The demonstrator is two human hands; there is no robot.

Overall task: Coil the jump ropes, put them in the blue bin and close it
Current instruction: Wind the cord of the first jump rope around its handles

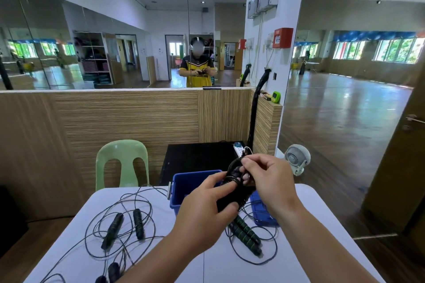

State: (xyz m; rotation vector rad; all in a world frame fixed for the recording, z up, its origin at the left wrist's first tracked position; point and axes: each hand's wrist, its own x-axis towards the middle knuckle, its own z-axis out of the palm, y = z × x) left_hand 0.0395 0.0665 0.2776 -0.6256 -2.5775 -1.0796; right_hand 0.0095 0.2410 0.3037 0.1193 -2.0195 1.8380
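1. The open blue plastic bin [184,187] stands at the far edge of the white table [310,225], its rim bare on the left and far sides; the hands hover above its near right corner.
2. The left hand [204,207] clenches around the black handles of the coiled black jump rope [234,178], held in the air just over the bin's right side.
3. The right hand [269,179] pinches the thin loops at the top of that bundle between thumb and fingertips.
4. Right of the bin, the flat blue plastic lid [261,210] lies on the table, partly hidden by the right forearm.
5. In front of the bin, a loose jump rope with green-striped black handles [247,234] lies with its cord looping toward the table's near side.
6. Left of the bin, another loose black-handled jump rope [124,226] sprawls in wide tangled loops; further dark handles [112,271] show at the near left edge.
7. The table's right side beyond the lid is bare white surface.
8. Beyond the bin stand a pale green plastic chair [122,163], a black cabinet top [195,156] and a wood-grain partition [126,117] under a wall mirror.
9. Right of the bin a small white fan [296,159] sits on the brown wooden floor.
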